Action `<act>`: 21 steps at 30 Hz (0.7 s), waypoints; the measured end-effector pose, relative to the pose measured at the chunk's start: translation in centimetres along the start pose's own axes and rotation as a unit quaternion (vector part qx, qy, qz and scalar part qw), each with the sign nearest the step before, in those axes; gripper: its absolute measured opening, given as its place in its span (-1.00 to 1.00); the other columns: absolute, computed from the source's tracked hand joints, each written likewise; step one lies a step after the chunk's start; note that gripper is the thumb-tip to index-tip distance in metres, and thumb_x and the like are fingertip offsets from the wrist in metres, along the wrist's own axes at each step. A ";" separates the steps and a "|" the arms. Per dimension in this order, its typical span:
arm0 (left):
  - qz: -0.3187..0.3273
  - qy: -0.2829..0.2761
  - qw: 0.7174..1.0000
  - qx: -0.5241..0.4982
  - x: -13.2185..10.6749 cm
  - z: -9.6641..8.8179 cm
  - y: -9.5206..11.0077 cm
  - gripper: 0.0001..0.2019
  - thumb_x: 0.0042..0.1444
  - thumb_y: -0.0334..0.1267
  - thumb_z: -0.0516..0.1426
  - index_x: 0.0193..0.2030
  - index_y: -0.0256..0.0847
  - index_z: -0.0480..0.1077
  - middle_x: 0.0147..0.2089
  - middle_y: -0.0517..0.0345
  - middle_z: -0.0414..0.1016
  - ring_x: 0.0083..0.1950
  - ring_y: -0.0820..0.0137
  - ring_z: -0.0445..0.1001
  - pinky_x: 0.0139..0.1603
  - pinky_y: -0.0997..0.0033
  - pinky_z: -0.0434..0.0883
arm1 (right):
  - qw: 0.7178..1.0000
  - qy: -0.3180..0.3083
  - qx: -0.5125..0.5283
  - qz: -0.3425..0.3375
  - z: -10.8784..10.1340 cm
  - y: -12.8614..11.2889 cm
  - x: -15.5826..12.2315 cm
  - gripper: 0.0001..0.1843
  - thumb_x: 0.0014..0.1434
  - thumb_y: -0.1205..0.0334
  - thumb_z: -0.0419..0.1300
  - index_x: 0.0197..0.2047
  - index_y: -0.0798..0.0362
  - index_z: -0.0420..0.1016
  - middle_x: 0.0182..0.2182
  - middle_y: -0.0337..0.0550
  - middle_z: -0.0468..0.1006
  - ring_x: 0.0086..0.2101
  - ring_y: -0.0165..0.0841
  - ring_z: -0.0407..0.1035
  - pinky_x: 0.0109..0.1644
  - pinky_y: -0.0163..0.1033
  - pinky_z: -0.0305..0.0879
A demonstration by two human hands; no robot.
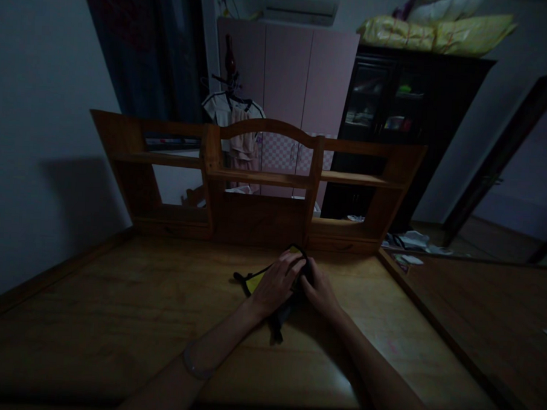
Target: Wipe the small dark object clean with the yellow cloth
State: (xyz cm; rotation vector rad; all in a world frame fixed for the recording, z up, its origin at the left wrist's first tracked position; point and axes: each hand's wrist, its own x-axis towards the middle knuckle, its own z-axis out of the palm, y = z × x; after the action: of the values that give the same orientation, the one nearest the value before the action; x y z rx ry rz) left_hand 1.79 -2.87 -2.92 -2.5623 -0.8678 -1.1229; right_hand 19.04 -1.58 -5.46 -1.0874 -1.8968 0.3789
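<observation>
A yellow and dark fabric item (253,283) with black edging lies on the wooden surface (195,328); its exact kind I cannot make out in the dim light. My left hand (277,281) rests over its middle, fingers bent and pressed onto the cloth. From the other side, my right hand (319,287) grips its dark right edge, thumb towards me and fingers curled around the fabric. A black corner points left, and another dark end hangs towards me. Much of the item is hidden under both hands.
A wooden shelf headboard (263,179) stands along the far edge. Behind it are hanging clothes (243,128), a pink wardrobe (285,78) and a black cabinet (395,113). A white wall (41,128) borders the left; a raised wooden edge (432,314) runs along the right.
</observation>
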 end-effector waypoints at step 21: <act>0.006 -0.007 1.000 -0.015 -0.1 0.3 -0.3 -0.36 0.08 -0.46 0.09 0.31 -0.22 -0.01 0.27 -0.12 0.12 0.35 0.15 0.07 0.35 -0.08 0.10 | 0.999 0.021 -0.034 0.011 0.1 -0.6 0.1 -0.59 0.20 0.29 0.00 0.14 0.06 0.20 -0.21 -0.03 0.55 -0.28 -0.23 0.47 -0.23 -0.21 0.36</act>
State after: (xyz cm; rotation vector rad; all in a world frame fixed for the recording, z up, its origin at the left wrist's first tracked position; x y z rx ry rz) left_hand 1.79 -2.53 -3.22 -2.5992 -0.8439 -1.1231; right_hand 18.61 -1.80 -5.15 -1.1530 -1.8735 0.3048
